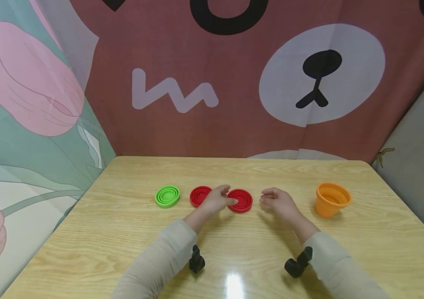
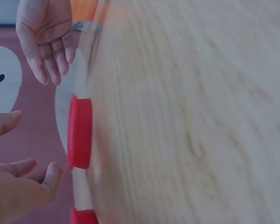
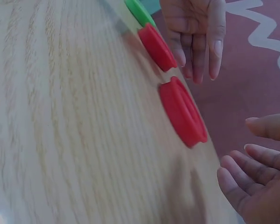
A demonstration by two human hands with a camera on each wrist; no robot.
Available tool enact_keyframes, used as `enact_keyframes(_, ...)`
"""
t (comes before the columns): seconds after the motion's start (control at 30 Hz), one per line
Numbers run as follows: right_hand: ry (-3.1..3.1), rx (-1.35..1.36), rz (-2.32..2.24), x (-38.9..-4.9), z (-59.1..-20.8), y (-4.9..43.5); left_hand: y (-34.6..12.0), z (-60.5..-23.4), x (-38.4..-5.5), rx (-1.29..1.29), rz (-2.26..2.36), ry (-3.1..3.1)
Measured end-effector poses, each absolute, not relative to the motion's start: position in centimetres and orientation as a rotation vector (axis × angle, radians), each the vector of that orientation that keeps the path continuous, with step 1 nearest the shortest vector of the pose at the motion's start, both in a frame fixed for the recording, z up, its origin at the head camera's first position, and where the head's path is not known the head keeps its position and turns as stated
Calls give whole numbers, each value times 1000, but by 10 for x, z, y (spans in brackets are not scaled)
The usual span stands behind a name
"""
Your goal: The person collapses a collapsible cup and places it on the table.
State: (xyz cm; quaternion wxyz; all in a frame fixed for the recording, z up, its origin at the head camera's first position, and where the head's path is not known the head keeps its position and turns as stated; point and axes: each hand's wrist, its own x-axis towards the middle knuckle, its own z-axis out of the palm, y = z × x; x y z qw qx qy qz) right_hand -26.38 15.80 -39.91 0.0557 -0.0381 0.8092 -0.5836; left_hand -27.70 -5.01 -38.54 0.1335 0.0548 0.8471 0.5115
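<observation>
Two flat red collapsible cups lie on the wooden table, ringed like folded discs. In the head view my left hand (image 1: 217, 199) is over the gap between them, its thumb overlapping the edge of the right red cup (image 1: 241, 201) and its wrist side partly covering the left red cup (image 1: 199, 196). My right hand (image 1: 280, 202) hovers to the right of the right red cup, fingers loosely bent, palm facing inward. Both wrist views show the hands raised beside the red cups with nothing between the fingers. A flattened green collapsible cup (image 1: 167, 196) lies at the left.
An orange collapsible cup (image 1: 331, 199) stands expanded at the right, beyond my right hand. The wooden table (image 1: 96, 249) ends at a printed curtain (image 1: 182, 133) behind the cups. A black wrist camera (image 1: 197, 261) hangs under the left sleeve, another (image 1: 297, 263) under the right.
</observation>
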Motion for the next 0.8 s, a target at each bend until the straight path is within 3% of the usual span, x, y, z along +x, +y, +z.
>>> enact_keyframes(0.8, 2613, -201, -1677, -232, -352, 206, -24, -353, -260, 504, 1524, 2469)
